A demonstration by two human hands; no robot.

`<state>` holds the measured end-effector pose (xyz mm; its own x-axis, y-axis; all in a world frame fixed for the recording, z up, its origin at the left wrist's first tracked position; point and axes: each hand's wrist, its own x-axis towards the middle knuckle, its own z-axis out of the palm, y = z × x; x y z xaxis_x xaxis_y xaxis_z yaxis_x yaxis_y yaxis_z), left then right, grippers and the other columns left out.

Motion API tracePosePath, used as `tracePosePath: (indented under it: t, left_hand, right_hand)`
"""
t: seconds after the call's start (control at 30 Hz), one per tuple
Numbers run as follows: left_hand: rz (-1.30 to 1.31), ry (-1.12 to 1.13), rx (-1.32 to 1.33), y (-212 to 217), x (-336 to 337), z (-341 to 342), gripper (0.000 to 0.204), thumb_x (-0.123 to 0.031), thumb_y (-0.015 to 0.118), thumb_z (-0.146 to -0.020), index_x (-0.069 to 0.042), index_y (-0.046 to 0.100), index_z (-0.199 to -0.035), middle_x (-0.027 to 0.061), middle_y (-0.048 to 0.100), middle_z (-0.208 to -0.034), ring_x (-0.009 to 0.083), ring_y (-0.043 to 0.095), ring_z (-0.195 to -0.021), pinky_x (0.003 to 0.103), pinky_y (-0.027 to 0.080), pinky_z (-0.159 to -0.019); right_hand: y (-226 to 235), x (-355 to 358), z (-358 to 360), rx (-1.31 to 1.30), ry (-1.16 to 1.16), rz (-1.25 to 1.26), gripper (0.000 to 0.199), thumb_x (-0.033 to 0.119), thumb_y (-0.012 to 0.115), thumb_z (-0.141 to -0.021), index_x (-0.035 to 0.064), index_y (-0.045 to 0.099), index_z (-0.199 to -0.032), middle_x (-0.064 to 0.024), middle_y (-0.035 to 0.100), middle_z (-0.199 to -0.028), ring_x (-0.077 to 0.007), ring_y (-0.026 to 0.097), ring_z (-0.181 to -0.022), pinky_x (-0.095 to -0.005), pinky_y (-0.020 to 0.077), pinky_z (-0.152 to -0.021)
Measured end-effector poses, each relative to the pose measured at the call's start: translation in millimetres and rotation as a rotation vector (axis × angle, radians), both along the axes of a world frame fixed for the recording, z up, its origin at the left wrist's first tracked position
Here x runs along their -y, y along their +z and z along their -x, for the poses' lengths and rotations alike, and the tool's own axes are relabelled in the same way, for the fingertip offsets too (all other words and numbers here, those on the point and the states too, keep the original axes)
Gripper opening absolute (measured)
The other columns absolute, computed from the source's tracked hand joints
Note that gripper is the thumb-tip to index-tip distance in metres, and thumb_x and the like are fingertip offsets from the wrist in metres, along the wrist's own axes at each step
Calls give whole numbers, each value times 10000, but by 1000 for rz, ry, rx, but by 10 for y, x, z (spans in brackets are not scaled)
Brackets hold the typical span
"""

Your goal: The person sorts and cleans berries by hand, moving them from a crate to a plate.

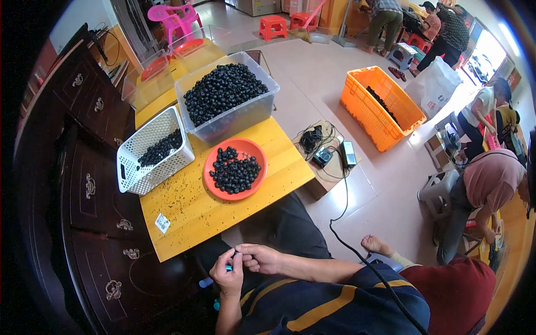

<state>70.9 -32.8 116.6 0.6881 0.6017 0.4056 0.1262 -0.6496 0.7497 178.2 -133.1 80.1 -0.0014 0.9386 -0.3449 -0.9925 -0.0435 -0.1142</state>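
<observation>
My left hand (228,276) and my right hand (263,258) meet just off the near edge of the yellow table. Between their fingertips is a small dark piece (235,253), mostly covered. The left fingers are closed around it, and a bit of something blue (229,268) shows against that hand. My right fingers are pinched beside it; what they grip is hidden. In front, an orange-red plate (207,180) carries many small black round pieces (237,173). Behind it stands a clear plastic bin (223,132) heaped with the same pieces. A white perforated basket (167,166) holds smaller black bits.
Dark crumbs and a white label (162,223) lie on the yellow table (279,162). A dark drawer cabinet (106,223) flanks it on the left. Right of it are a box with chargers and cables (321,153), an orange crate (357,111) and a black cord (357,254). Several people sit or stand farther right.
</observation>
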Motion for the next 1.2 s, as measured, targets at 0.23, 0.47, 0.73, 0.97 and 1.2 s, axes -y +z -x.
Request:
tracePosePath:
  t: [0.23,0.47,0.73,0.97,1.2]
  left_hand:
    - [-178,-54,81,-70,-55,0,174,-6,798,-790,-18,687,-923,92,675,-722,161,632,-588,276,482,-545]
    - [16,-11,32,-7,3,52,169,-5,777,-811,-11,675,-946,54,662,-715,112,586,-577,258,461,-535]
    - [45,-14,31,38,16,53,134,21,750,-829,0,664,-929,29,642,-705,72,536,-582,235,435,-540]
    - [37,-21,39,31,23,40,128,24,749,-828,0,653,-909,22,626,-690,69,531,-580,232,426,-538]
    - [60,15,6,8,75,124,132,26,757,-818,-18,652,-883,23,597,-659,69,522,-570,238,426,-534]
  right_hand:
    - [31,11,15,-35,0,63,230,324,587,-1015,195,543,-830,104,355,-658,-36,281,-533,-209,225,-467]
    - [13,3,3,-42,-11,36,205,342,574,-1024,213,520,-874,113,364,-667,-32,277,-520,-208,215,-456]
    - [113,12,-49,-31,-9,39,221,320,553,-1035,193,505,-861,99,362,-675,-35,305,-540,-202,257,-473]
    - [108,23,-38,-9,-19,54,203,335,576,-1023,227,494,-872,113,372,-663,-29,299,-526,-205,228,-453]
    - [52,56,57,7,-27,54,194,327,568,-1027,231,489,-878,113,367,-654,-26,307,-508,-193,231,-432]
